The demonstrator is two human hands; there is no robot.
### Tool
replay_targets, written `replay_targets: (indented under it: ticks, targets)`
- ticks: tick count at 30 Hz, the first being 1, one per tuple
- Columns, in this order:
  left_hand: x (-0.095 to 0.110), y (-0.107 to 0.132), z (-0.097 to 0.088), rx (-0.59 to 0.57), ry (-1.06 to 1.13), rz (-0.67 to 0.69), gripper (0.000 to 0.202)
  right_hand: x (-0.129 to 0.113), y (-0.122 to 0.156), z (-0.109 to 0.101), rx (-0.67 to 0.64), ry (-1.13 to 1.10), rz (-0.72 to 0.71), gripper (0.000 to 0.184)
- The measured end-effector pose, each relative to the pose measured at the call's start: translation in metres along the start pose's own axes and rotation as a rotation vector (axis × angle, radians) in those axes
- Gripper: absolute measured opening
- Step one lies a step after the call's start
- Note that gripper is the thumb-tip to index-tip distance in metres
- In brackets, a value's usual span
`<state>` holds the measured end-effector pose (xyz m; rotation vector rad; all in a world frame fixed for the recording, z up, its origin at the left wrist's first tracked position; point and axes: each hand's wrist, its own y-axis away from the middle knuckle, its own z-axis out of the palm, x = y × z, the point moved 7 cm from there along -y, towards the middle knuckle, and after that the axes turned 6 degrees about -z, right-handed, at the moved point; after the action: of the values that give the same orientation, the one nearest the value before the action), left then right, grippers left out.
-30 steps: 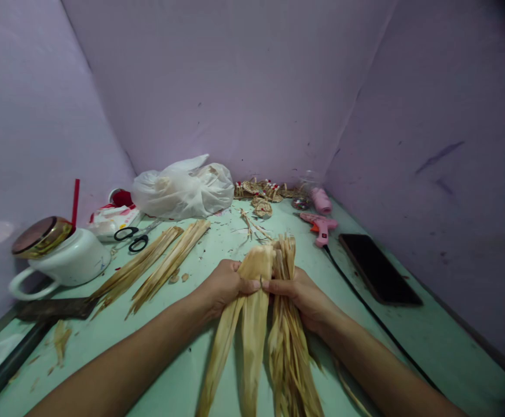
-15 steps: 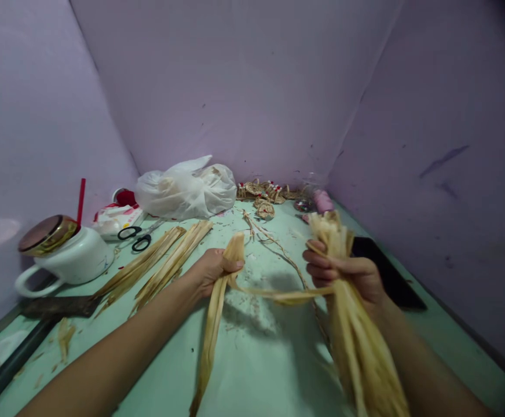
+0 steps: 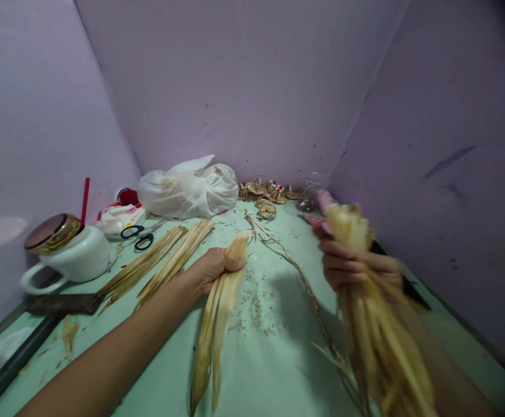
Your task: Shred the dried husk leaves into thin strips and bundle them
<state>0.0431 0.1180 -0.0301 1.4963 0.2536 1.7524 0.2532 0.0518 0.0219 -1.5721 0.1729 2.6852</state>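
My left hand [image 3: 218,269] is closed around the top end of a few pale dried leaf strips [image 3: 224,313], thumb on top, their long ends hanging toward me. On the right, my right hand [image 3: 352,263] grips a thick bundle of dried leaf strips [image 3: 385,341] near its upper end; the bundle is a little blurred and fans out downward. A thin twisted cord [image 3: 302,275] of the same fibre lies on the table between the hands and runs behind the bundle.
Two more leaf bundles [image 3: 178,258] lie left of my left hand. Beyond them are black-handled scissors [image 3: 142,234], a white mug [image 3: 83,255] with a lid, and a hammer-like tool [image 3: 61,304]. A plastic bag [image 3: 189,191] and small woven pieces [image 3: 265,194] sit at the back.
The strip that stretched between my hands now hangs from my left hand beside the other. My right hand has moved right with the bundle, away from the left.
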Motion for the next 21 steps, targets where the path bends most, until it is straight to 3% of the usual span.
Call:
replay_targets:
  ticks: [2, 4, 6, 9, 14, 21]
  targets:
    - [-0.002, 0.002, 0.007, -0.020, -0.001, 0.009, 0.016, 0.029, 0.001, 0.018, 0.004, -0.080, 0.166, 0.039]
    - [-0.005, 0.006, 0.017, -0.067, 0.011, 0.016, 0.021, 0.058, 0.004, 0.025, 0.067, -0.010, 0.330, 0.028]
    - [-0.008, 0.012, 0.030, -0.142, 0.035, 0.029, 0.026, 0.078, 0.005, 0.030, 0.093, 0.021, 0.383, 0.018]
    - [-0.012, 0.022, 0.046, -0.201, 0.024, 0.060, 0.029, 0.090, 0.004, 0.039, 0.033, -0.017, 0.318, 0.015]
    - [-0.015, 0.029, 0.054, -0.165, -0.101, 0.148, 0.018, 0.090, 0.005, 0.046, -0.031, 0.009, 0.226, 0.024]
    - [-0.015, 0.020, 0.036, 0.066, -0.281, 0.184, 0.013, 0.080, 0.004, 0.046, -0.012, 0.165, 0.124, 0.031]
